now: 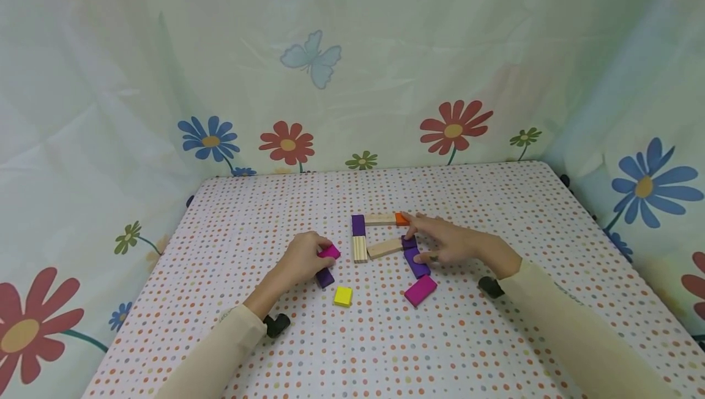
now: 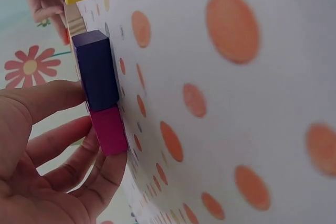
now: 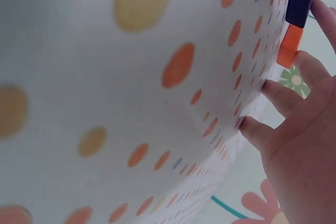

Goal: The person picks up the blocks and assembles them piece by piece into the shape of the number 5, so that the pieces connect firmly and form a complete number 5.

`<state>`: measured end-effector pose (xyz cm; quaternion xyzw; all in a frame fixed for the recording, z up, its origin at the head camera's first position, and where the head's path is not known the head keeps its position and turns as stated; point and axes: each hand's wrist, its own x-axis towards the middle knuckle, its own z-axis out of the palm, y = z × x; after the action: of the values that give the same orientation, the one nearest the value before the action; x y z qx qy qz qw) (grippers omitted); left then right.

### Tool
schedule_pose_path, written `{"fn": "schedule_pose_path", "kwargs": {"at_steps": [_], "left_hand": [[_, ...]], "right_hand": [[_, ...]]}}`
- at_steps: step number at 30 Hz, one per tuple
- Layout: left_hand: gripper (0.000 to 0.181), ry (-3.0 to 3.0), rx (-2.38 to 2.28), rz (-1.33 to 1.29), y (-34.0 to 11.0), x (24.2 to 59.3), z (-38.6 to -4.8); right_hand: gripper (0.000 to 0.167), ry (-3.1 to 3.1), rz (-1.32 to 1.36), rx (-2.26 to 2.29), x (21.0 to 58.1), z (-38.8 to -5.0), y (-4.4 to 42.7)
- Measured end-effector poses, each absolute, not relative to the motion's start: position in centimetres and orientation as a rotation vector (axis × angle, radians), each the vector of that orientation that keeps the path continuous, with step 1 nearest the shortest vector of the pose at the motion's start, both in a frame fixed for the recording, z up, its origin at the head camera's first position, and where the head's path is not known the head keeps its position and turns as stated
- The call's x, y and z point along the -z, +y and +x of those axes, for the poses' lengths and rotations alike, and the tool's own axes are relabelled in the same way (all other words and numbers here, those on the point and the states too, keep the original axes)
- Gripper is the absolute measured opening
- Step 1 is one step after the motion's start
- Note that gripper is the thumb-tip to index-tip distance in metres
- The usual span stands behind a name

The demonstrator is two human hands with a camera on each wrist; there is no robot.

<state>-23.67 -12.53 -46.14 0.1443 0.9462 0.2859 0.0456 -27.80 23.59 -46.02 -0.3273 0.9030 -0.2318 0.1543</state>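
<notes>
My left hand (image 1: 300, 258) holds a magenta block (image 2: 109, 131) at the table surface, its fingers curled round the far end. End to end with that block lies a dark purple block (image 2: 96, 72), which the thumb touches near the join. The right hand (image 1: 440, 240) is spread over the right side of a block outline. One fingertip touches an orange block (image 3: 290, 45); the thumb rests by a purple block (image 1: 417, 262). A smaller dark purple block (image 3: 298, 9) lies between these two. Other right fingertips rest on the tablecloth.
The outline also has natural wood blocks (image 1: 380, 220), one slanted wood block (image 1: 385, 248), a ridged-looking pale block (image 1: 360, 249) and a purple block (image 1: 358, 225). Nearer me lie a yellow block (image 1: 343, 296) and a magenta block (image 1: 421, 290). A dotted cloth covers the table (image 1: 473, 350).
</notes>
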Motion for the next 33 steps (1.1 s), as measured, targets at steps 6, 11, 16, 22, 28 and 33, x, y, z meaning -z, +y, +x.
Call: {"fn": "schedule_pose_path", "kwargs": {"at_steps": [6, 11, 16, 22, 28, 33], "left_hand": [[0.035, 2.894, -0.897, 0.415, -12.6, 45.9, -23.9], [0.037, 2.926, -0.896, 0.493, -12.2, 45.1, -23.5], [0.038, 2.909, -0.911, 0.610, -11.1, 44.0, -22.5], [0.036, 2.827, -0.881, 0.771, -9.6, 42.9, -21.2], [0.036, 2.730, -0.783, 0.902, -8.1, 42.9, -20.1], [0.033, 2.660, -0.659, 1.054, -7.1, 43.8, -19.5]], "right_hand": [[0.034, 2.588, -0.913, 0.665, 45.9, -27.7, 23.2], [0.034, 2.592, -0.896, 0.675, 45.9, -27.5, 23.2], [0.033, 2.595, -0.903, 0.673, 45.9, -27.5, 23.3], [0.034, 2.589, -0.923, 0.689, 45.7, -27.4, 23.4], [0.034, 2.599, -0.934, 0.686, 45.8, -27.5, 23.4], [0.035, 2.603, -0.936, 0.679, 46.0, -27.6, 23.5]]}}
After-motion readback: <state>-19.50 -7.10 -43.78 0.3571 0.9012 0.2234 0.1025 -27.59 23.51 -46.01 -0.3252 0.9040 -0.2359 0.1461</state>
